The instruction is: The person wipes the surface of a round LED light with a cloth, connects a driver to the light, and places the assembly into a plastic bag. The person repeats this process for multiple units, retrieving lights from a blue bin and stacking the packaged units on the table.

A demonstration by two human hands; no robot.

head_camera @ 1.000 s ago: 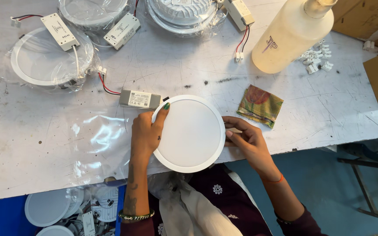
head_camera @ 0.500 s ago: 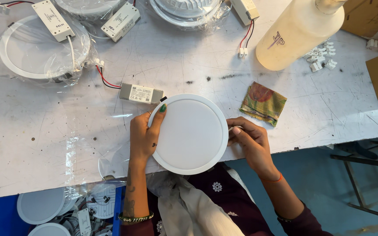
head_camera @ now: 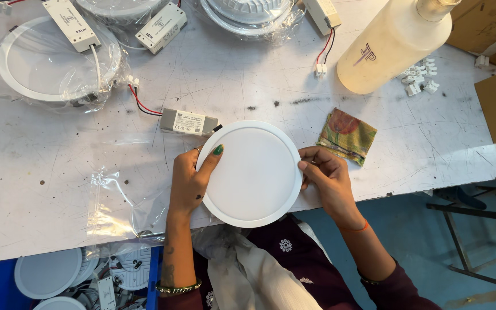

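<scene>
— Holding a round white flat panel light (head_camera: 252,173) at the near edge of the scratched white worktop (head_camera: 58,166), face up, between both hands. That's what I've got on the head view.

— How are the fingers set?

— My left hand (head_camera: 189,182) is curled against the disc's left rim, with one finger (head_camera: 213,156) laid up over the edge onto the face. My right hand (head_camera: 328,178) pinches the right rim, fingers partly bent, closed on the edge and nothing else.

— So which way does the disc lie from each hand?

— Straight between them: to the right of the left hand, to the left of the right. It's round, so it has no long axis, and both hands touch it; neither is nearer.

— What's around it?

— A small grey driver box (head_camera: 189,121) with red and black wires sits just beyond the disc's far left rim, almost touching. A folded multicoloured cloth (head_camera: 347,136) lies just to the far right of the right hand. A cream plastic bottle (head_camera: 394,43) stands well beyond, and a bagged white ring light (head_camera: 41,60) sits at far left.
</scene>
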